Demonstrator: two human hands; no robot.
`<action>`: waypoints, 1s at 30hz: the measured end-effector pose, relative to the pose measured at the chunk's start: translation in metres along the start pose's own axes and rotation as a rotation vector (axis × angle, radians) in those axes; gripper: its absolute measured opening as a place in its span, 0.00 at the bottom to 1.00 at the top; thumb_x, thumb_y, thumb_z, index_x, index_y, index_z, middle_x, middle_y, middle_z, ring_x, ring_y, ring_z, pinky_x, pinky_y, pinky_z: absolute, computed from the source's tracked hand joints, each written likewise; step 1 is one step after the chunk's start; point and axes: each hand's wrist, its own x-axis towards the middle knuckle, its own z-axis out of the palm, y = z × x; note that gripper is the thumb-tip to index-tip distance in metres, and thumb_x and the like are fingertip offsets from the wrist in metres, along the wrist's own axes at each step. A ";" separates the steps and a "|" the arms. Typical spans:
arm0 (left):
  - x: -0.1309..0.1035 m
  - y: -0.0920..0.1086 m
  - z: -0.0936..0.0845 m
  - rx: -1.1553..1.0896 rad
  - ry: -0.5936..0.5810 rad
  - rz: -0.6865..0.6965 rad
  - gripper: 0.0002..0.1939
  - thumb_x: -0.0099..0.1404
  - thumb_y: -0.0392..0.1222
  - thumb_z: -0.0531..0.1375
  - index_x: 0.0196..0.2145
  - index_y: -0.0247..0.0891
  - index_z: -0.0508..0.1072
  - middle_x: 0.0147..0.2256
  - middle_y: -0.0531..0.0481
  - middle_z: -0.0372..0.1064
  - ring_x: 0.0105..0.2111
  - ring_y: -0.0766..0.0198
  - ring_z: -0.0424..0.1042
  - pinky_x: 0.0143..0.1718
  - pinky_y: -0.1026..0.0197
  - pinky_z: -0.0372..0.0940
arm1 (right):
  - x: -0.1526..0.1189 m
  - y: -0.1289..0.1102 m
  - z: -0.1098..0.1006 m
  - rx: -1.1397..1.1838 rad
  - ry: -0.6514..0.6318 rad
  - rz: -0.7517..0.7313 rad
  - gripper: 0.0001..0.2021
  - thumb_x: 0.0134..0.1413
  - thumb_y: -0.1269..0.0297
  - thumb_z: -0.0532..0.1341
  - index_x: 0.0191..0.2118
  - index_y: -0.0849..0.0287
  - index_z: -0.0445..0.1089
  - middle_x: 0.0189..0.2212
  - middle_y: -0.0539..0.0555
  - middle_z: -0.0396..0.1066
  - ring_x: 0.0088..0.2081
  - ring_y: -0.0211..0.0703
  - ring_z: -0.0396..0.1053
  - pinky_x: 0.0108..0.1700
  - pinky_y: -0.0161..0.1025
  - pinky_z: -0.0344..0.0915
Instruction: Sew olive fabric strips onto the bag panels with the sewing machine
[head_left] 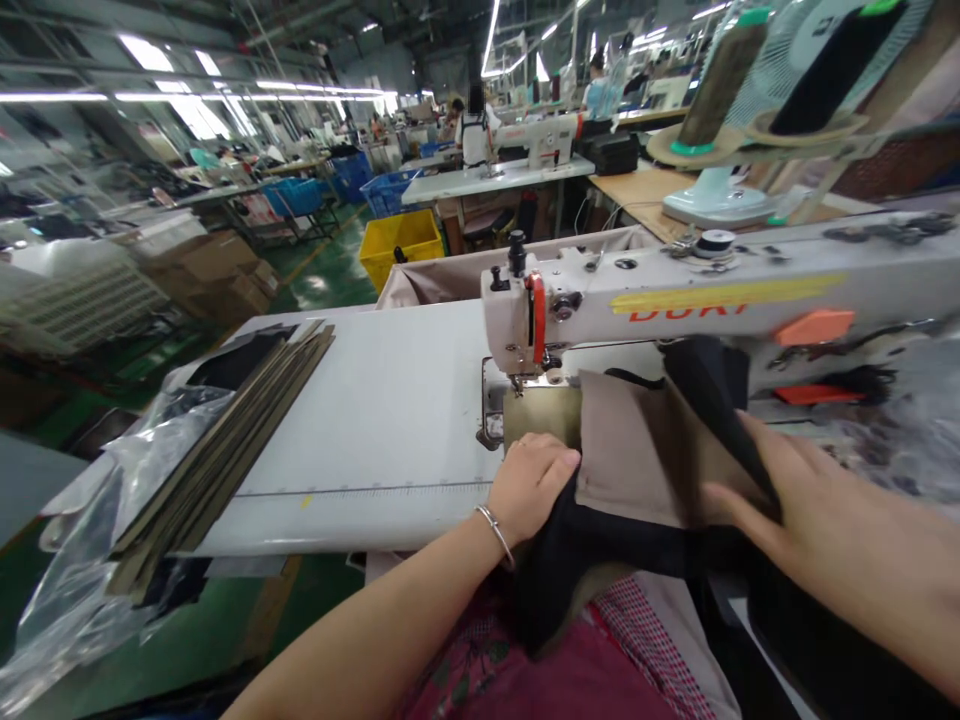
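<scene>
A white sewing machine (570,300) stands on the table, its needle area above an olive cloth piece (541,415). My left hand (531,487), with a bracelet at the wrist, lies on the edge of the cloth just in front of the presser foot, its fingers together. A black and beige fabric (630,450) spreads from there to the right. My right hand (780,490) grips a raised fold of that fabric between thumb and fingers; some of its fingertips are hidden behind the fold.
Olive fabric strips (232,450) are stacked at the table's left end beside clear plastic (157,450). A ruler line runs along the white tabletop (382,400). Thread cones (724,85) stand behind the machine. Beyond are a yellow bin (401,245) and people.
</scene>
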 end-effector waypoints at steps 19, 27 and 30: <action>-0.083 0.006 -0.010 -0.545 -0.145 -0.187 0.10 0.63 0.44 0.60 0.38 0.36 0.75 0.33 0.51 0.72 0.35 0.62 0.69 0.40 0.62 0.63 | 0.042 0.042 0.027 0.128 -0.076 0.280 0.23 0.58 0.57 0.53 0.58 0.58 0.59 0.39 0.62 0.75 0.34 0.51 0.73 0.33 0.42 0.59; -0.179 -0.041 -0.072 -0.013 -0.612 -0.595 0.07 0.61 0.38 0.55 0.28 0.39 0.73 0.30 0.50 0.73 0.31 0.58 0.72 0.35 0.59 0.64 | 0.069 0.024 0.009 -0.052 0.021 0.153 0.21 0.59 0.59 0.54 0.57 0.59 0.63 0.47 0.67 0.69 0.40 0.56 0.71 0.36 0.47 0.61; -0.149 -0.035 -0.103 0.165 -0.146 -0.527 0.14 0.70 0.46 0.49 0.35 0.40 0.72 0.34 0.49 0.73 0.35 0.58 0.72 0.38 0.57 0.64 | 0.054 -0.032 0.002 0.083 0.226 -0.096 0.23 0.61 0.60 0.54 0.60 0.58 0.61 0.53 0.64 0.66 0.49 0.54 0.69 0.48 0.48 0.65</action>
